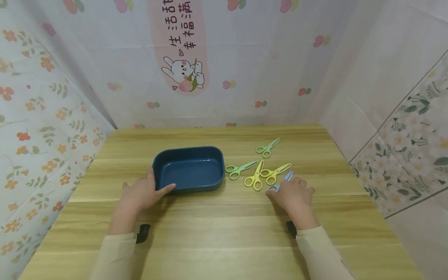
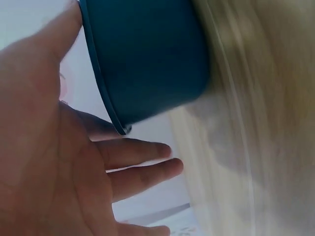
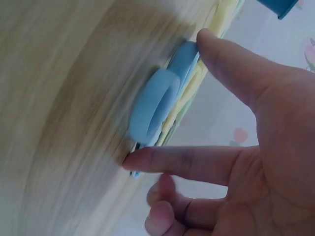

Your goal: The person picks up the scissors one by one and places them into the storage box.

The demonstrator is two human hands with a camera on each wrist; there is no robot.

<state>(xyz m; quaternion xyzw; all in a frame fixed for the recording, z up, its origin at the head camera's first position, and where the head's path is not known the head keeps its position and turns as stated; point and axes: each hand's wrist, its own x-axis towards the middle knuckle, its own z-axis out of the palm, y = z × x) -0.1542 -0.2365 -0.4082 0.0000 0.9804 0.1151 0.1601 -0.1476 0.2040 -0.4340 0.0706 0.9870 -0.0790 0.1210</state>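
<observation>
Right hand: nearest the camera, on the near right of the tabletop; thumb and forefinger spread apart, their tips touching the blue scissors, nothing clamped yet.
Blue scissors: flat on the tabletop under the fingertips; handle loops at the near-left end by the thumb, blade end pointing far and right past the knuckles.
Long axis: a diagonal, near left to far right, roughly across the line of the spread thumb and forefinger.
Left hand: fingers straight and relaxed, laid against the near-left corner of the blue tray; it holds nothing.
Tray: left of the scissors, well apart from the right hand.
Other scissors: two yellow just beyond the blue pair, two green farther off.
Nearer hand: right.
</observation>
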